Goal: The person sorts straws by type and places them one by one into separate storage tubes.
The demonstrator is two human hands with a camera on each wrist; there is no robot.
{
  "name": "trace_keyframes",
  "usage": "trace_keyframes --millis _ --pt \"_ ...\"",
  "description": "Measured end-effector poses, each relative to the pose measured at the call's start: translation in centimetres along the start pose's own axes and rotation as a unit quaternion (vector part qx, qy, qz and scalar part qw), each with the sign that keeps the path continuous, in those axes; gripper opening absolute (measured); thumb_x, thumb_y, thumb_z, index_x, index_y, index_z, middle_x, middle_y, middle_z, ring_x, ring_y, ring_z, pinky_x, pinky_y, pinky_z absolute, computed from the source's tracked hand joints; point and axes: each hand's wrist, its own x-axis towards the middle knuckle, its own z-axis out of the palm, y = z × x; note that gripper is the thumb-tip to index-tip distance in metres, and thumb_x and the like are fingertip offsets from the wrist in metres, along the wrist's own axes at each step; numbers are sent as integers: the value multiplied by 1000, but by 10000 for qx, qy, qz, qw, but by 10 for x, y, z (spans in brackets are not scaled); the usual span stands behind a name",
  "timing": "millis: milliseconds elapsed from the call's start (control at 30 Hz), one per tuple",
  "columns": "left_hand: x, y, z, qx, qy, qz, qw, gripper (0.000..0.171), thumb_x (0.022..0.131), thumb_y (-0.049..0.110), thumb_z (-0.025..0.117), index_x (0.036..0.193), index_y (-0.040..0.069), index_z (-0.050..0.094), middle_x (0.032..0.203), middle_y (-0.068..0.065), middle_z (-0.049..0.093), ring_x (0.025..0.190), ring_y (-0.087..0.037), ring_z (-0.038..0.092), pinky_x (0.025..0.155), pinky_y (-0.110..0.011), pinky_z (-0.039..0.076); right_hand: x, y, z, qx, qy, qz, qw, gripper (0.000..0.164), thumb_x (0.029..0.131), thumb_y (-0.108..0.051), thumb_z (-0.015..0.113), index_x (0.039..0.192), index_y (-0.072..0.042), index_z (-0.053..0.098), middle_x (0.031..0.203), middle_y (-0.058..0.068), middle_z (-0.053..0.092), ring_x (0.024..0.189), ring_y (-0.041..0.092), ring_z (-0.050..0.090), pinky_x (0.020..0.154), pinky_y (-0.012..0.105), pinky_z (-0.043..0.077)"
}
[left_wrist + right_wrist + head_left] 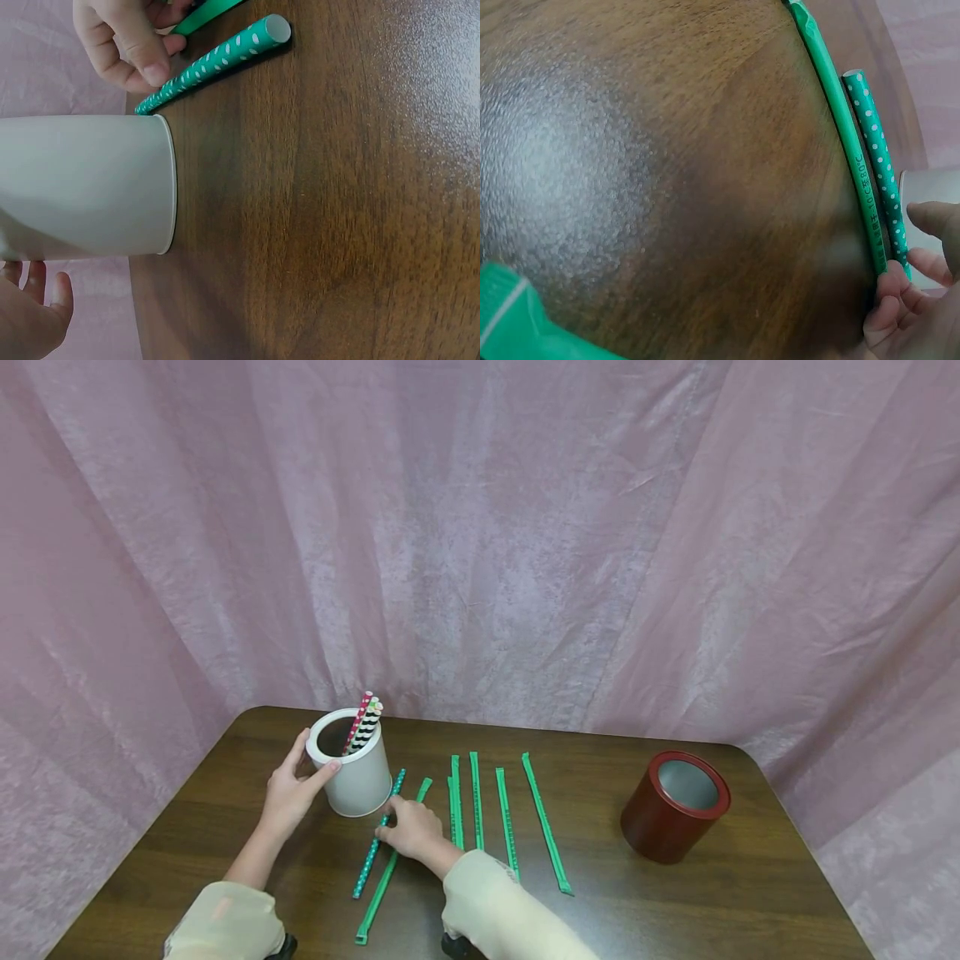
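My left hand (pixel 288 793) holds a white canister (pixel 358 785) by its side, the thumb near the rim. Several patterned paper straws (pixel 365 727) lean inside it, red dotted and black-and-white. In the left wrist view, the canister wall (pixel 82 184) hides part of that hand. My right hand (pixel 412 828) reaches over a teal paper straw with white dots (pixel 366 867), lying beside the canister. Its thumb and forefinger are apart at the dotted straw (pixel 877 150); its other fingers are by a green-wrapped straw (pixel 840 112) alongside.
Several more green-wrapped straws (pixel 543 818) lie spread across the middle of the wooden table (pixel 600 910). A dark red canister (pixel 667 814) with a grey inside stands on the right. A pink curtain (pixel 480 543) hangs behind the table.
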Motion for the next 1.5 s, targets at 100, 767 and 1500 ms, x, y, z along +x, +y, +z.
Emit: trace_keyframes --millis 100,767,1500 --pt "0 1 0 -21 -6 12 10000 80 81 36 62 142 13 17 139 -19 33 125 -34 35 94 -52 36 0 -1 0 10 168 194 9997 28 76 -43 64 81 -18 55 67 -5 52 56 12 46 45 26 32" --pt "3 5 -1 6 2 12 10000 80 80 36 63 142 14 17 139 -19 32 126 -34 34 95 -52 35 3 -6 3 -420 347 656 9964 43 65 -50 71 79 -17 49 59 -4 45 53 12 44 42 26 32" --pt "0 3 -2 33 -22 -101 9999 79 81 32 63 143 15 16 139 -21 32 127 -35 33 97 -52 33 -4 -2 -12 434 123 989 9941 27 70 -21 72 58 -11 50 51 1 44 46 14 43 39 24 33"
